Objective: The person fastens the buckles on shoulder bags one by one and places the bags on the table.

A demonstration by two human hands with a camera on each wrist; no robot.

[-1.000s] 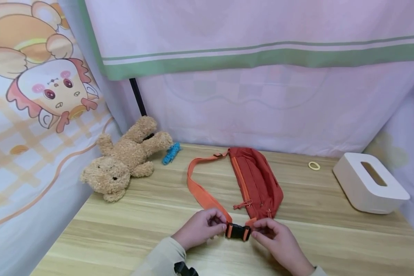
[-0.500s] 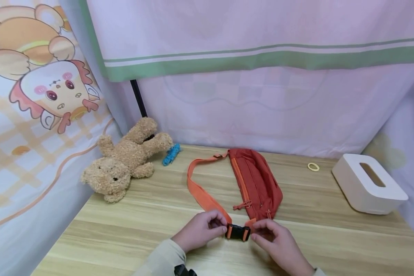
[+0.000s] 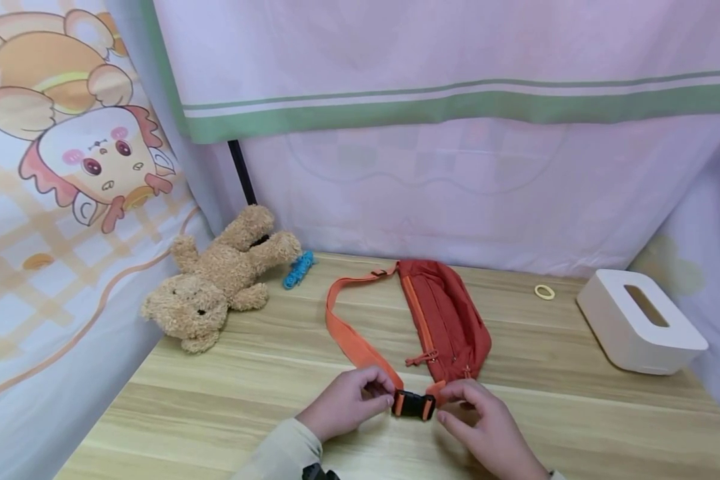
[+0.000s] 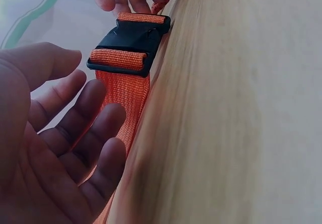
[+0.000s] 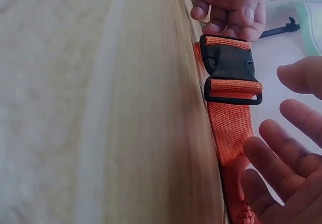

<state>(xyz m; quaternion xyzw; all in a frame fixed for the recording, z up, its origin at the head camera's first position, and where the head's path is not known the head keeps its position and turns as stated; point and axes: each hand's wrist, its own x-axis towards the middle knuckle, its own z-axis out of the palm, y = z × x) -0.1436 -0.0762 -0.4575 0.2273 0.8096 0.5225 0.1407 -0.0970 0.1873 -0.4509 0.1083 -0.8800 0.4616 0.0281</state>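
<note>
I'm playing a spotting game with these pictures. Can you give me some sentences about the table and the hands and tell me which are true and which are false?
1. The black buckle on the orange strap is clicked together. True.
2. The teddy bear sits upright in the middle of the table. False: it lies on its side at the table's left edge, by the curtain.
3. The red waist bag lies on the table beyond the hands. True.
4. The left hand is squeezing the teddy bear. False: it is at the buckle's left end, with the right hand at the other end.
5. The white tissue box is on the left. False: it stands on the right.
</note>
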